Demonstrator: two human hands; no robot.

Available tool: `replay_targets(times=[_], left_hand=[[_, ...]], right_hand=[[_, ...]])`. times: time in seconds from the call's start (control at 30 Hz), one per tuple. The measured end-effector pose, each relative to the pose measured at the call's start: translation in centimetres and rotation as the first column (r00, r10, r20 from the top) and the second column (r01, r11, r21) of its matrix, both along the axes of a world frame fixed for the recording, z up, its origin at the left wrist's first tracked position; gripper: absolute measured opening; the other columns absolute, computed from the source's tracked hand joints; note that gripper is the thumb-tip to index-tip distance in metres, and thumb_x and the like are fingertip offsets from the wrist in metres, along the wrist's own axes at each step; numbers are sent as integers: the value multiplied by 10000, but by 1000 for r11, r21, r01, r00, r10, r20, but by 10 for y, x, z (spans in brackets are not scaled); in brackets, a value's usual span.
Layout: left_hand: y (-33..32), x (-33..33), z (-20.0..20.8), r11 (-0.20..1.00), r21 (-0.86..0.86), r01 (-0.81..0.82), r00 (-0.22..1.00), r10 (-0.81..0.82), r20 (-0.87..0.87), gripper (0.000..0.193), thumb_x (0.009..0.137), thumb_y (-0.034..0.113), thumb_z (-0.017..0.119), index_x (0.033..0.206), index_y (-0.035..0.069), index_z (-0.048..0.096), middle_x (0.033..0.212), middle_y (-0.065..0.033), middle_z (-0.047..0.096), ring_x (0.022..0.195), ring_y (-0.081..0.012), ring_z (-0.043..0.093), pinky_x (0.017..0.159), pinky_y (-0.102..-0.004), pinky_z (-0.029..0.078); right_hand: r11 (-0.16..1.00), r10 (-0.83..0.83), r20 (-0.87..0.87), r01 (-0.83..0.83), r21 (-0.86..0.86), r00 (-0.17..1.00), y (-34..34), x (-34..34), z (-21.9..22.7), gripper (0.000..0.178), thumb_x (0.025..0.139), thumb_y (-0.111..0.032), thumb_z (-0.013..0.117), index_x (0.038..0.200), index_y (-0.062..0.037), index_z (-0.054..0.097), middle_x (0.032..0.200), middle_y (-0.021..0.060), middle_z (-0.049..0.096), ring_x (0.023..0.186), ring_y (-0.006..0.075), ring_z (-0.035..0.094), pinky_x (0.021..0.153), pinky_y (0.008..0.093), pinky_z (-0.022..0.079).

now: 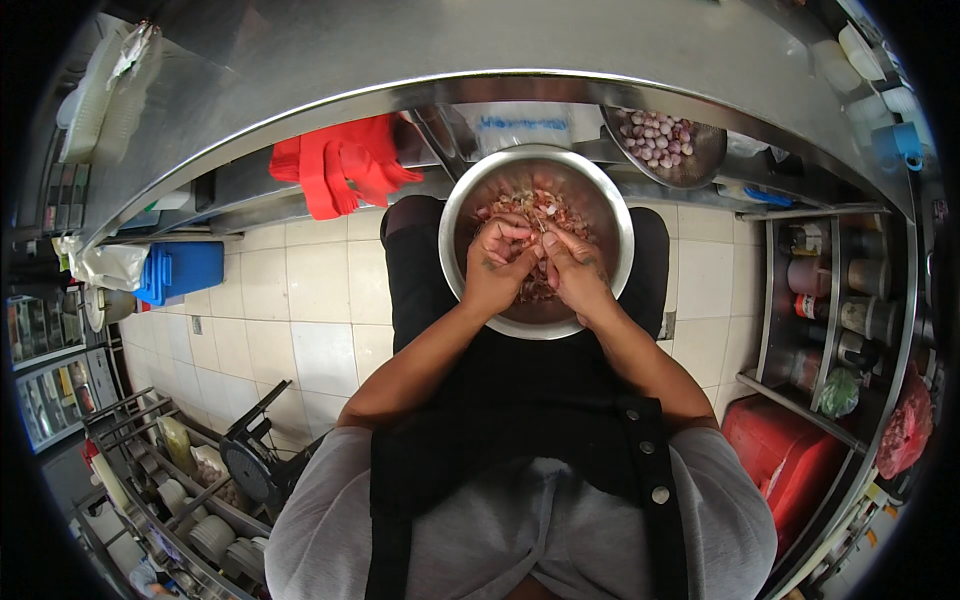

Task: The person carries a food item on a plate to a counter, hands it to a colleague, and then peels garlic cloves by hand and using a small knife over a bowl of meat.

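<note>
Resting on my lap is a wide steel bowl with reddish-brown onion-like skins and pieces inside. Over its middle, my left hand is closed with its fingers curled. My right hand meets it, thumb and fingers pinched together. The fingertips of both hands almost touch around something small and pale, mostly hidden by the fingers. Beyond the bowl to the right, a perforated steel colander holds several pale purple shallots.
A steel counter runs across in front, with red bags on the shelf below. At left stand a blue bin, a black fan-like device and a rack of dishes. A shelf rack and red container are at right.
</note>
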State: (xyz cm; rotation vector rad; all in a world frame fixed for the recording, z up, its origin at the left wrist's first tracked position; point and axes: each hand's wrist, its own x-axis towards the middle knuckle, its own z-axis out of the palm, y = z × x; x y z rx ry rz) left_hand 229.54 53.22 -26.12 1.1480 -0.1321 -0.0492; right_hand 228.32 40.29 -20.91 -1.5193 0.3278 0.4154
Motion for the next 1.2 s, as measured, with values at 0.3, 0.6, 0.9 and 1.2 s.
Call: replay_targets(times=[0.3, 0.6, 0.9, 1.2], left_hand=[[20, 12, 5, 870, -491, 45, 917, -231, -326, 182, 847, -17, 560, 1018, 39, 537, 932, -74, 597, 840, -165, 596, 762, -318, 522], [16, 7, 5, 947, -321, 3, 940, -113, -323, 210, 843, -30, 558, 1042, 25, 522, 941, -69, 593, 824, -160, 598, 696, -283, 527], [29, 7, 6, 869, -492, 61, 879, -280, -387, 207, 855, 8, 544, 1061, 26, 557, 906, -68, 612, 826, -173, 609, 649, -276, 519], [22, 5, 7, 952, -300, 66, 886, -194, -422, 275, 848, 7, 568, 1118, 18, 521, 923, -71, 595, 813, -170, 605, 655, -291, 529]], right_hand=[[998, 61, 55, -62, 8, 997, -1, 2, 7, 370, 947, -224, 485, 1261, -31, 521, 647, -26, 520, 541, 42, 454, 488, 205, 377], [998, 56, 87, -52, -45, 995, 4, -1, 2, 378, 941, -242, 503, 1250, -24, 526, 615, -29, 494, 519, 38, 428, 481, 203, 361], [979, -88, -219, 125, 162, 972, -13, 0, -4, 345, 951, -298, 476, 1228, -97, 522, 570, -20, 449, 391, 50, 341, 345, 196, 276], [984, 113, 39, -107, -143, 993, -16, -5, -9, 458, 937, -319, 494, 1337, -102, 443, 616, 11, 517, 541, 82, 486, 517, 244, 401]])
